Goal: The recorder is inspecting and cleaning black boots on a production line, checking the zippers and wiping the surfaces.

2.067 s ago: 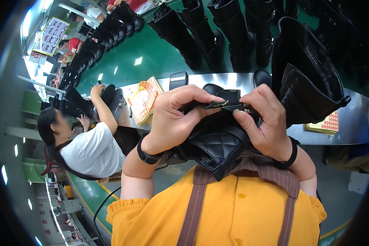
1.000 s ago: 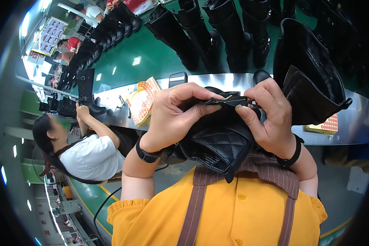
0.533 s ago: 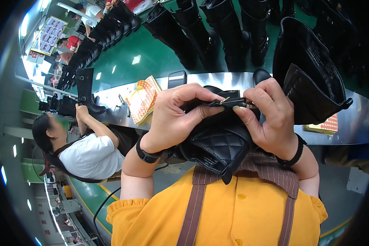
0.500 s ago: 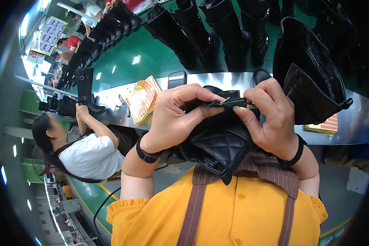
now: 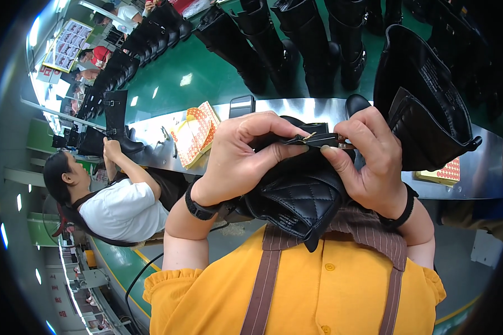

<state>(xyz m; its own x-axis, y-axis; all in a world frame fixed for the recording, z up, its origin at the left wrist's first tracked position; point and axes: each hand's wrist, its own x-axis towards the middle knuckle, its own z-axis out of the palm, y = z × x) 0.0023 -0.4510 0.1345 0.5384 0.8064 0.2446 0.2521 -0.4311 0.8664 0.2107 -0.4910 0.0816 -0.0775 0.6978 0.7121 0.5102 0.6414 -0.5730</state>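
My left hand pinches one end of a thin black strap between thumb and forefinger. A small yellowish bit sticks up beside those fingertips. My right hand pinches the strap's other side, next to a small metal buckle partly hidden by the fingers. Under both hands, against my body, lies a black boot with a quilted lining, its opening toward me. Much of it is covered by my hands. Close to the right hand, a second tall black boot stands with its shaft gaping.
Several black boots stand across the green table. Along its metal edge lie a dark phone and a pad of orange-dotted sheets; a similar pad is at right. At left, a co-worker handles a boot.
My hands keep their pinch on the strap, which has shifted very slightly. The co-worker's head has turned a little.
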